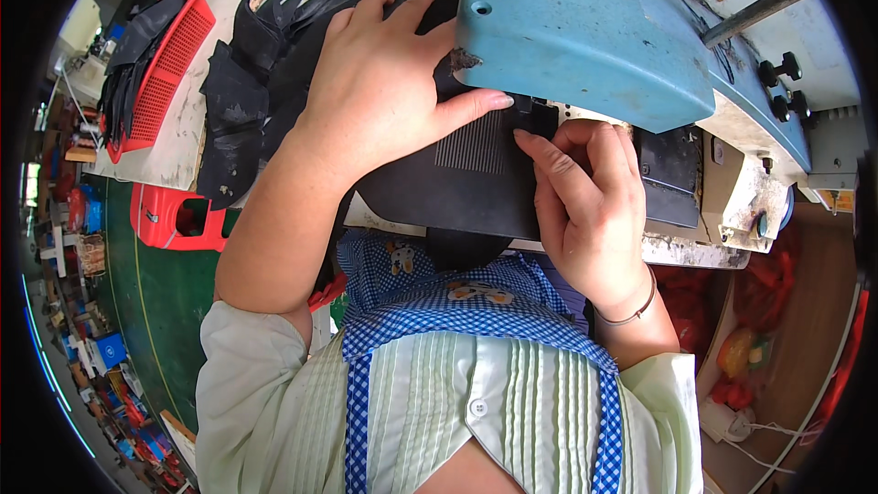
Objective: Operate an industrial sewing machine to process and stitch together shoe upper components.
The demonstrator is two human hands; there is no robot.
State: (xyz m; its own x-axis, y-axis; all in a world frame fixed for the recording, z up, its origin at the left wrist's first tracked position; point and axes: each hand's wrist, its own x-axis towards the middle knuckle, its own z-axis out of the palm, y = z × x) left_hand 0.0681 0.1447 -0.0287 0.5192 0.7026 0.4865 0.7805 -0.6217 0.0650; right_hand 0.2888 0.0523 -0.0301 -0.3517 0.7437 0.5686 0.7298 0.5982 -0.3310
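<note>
Under the blue machine head (585, 46) lies a thin, flexible black sheet (412, 192) with a rounded edge and a ribbed grey patch. My left hand (375, 91) rests flat on black material left of the machine, fingers spread, its thumb pointing at the working spot. My right hand (594, 192) has its fingers curled, with thumb and forefinger pinching the sheet's edge just below the machine head. The machine's working part is mostly hidden under the blue cover. Several loose black pieces (233, 119) overlap on the worktable left of my left hand.
A red plastic basket (165, 73) holding black pieces stands at the left end of the white worktable (187, 142). Below it is a red plastic stool (169, 215) on the green floor (146, 293). Red bags (768, 284) lie in a compartment at the lower right.
</note>
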